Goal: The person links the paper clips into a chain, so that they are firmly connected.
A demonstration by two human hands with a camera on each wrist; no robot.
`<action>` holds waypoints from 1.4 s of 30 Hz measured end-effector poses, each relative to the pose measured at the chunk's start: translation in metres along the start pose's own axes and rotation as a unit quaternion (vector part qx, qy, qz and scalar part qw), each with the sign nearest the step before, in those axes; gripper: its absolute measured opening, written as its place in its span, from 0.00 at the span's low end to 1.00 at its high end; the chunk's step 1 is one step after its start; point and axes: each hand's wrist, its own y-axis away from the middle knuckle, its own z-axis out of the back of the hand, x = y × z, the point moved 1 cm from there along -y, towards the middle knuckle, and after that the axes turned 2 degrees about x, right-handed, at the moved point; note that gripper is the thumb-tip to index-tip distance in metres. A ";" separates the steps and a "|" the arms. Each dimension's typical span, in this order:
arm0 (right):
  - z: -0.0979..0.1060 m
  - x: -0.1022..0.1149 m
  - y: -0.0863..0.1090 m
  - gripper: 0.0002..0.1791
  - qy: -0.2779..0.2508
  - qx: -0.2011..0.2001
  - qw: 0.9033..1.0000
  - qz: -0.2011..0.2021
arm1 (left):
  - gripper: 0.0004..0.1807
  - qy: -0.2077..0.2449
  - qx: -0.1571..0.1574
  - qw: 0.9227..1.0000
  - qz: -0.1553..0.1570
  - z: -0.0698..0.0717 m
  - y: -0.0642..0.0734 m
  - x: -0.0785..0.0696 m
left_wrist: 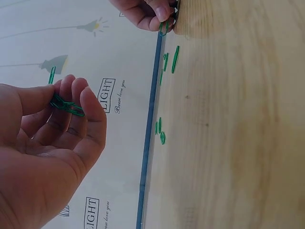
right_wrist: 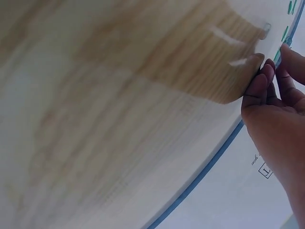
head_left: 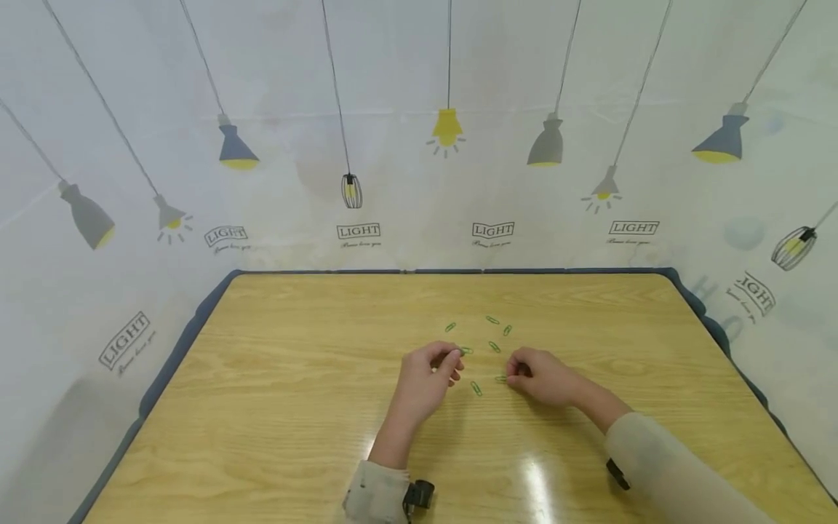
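My left hand (head_left: pixel 422 378) is raised over the table, thumb and forefinger pinching a green paper clip (left_wrist: pixel 52 75). More green paper clips (left_wrist: pixel 70 109) lie bunched against its curled fingers in the left wrist view. To the right, my right hand (head_left: pixel 546 378) pinches another green clip (head_left: pixel 500 378) by one end, its tip pointing toward the left hand. In the right wrist view that hand's fingers hide most of what it holds. Several loose green paper clips lie scattered around the hands, one (head_left: pixel 476 388) between them and another (head_left: pixel 494 347) just beyond.
The wood-grain table (head_left: pixel 275 378) has a dark blue edge (head_left: pixel 314 272) along the back and sides. Farther back lie more loose clips, including one (head_left: pixel 450 327) at the left. A pale sheet (head_left: pixel 393 145) printed with lamps surrounds the table. Each sleeve carries a black wrist device (head_left: pixel 419 495).
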 end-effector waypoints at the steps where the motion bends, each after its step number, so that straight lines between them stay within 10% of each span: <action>1: 0.000 0.000 0.000 0.04 0.000 0.000 1.000 0.000 | 0.13 -0.002 -0.001 1.000 -0.003 0.001 0.000 0.000; 42: 0.033 -0.006 0.010 0.05 -0.096 0.031 0.995 0.001 | 0.14 -0.071 0.058 0.996 0.005 -0.027 -0.010 0.000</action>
